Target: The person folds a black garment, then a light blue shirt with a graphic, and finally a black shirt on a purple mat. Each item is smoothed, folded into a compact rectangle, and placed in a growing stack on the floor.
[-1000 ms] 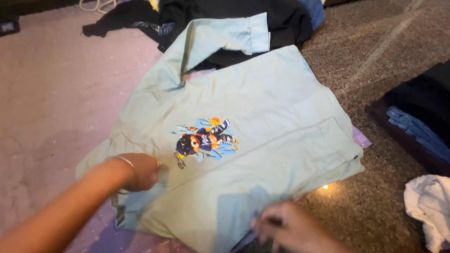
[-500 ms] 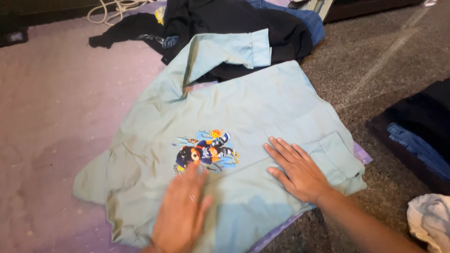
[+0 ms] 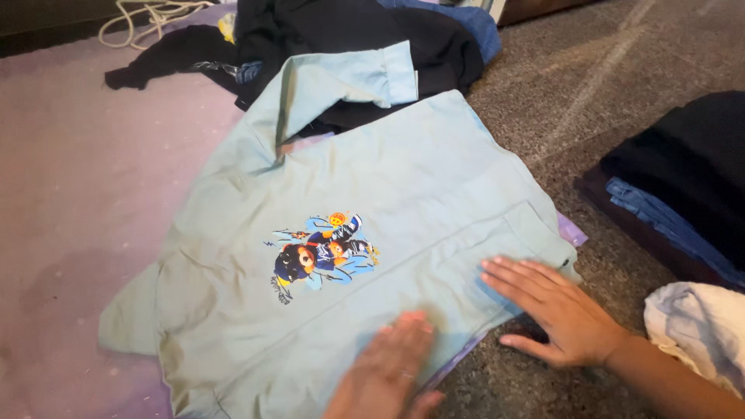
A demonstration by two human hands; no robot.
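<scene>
A pale blue-green T-shirt (image 3: pixel 403 171) with a colourful cartoon print (image 3: pixel 320 252) lies spread flat on the floor. My left hand (image 3: pixel 388 372) rests flat on its lower part, fingers together, blurred. My right hand (image 3: pixel 555 306) lies flat with fingers apart on the shirt's near right corner, beside the folded-in sleeve (image 3: pixel 535 233). Neither hand holds anything. The far sleeve (image 3: pixel 365 74) lies over a dark heap of clothes.
A heap of black and blue garments (image 3: pixel 372 35) sits behind the shirt. A stack of folded dark clothes and jeans (image 3: pixel 683 194) stands at the right. A white cloth (image 3: pixel 698 330) lies by my right forearm. A pale cord (image 3: pixel 143 12) is at the top left.
Both hands have slid to the right over the shirt: the left from under the print to the lower hem, the right to the near right corner. The camera has shifted slightly.
</scene>
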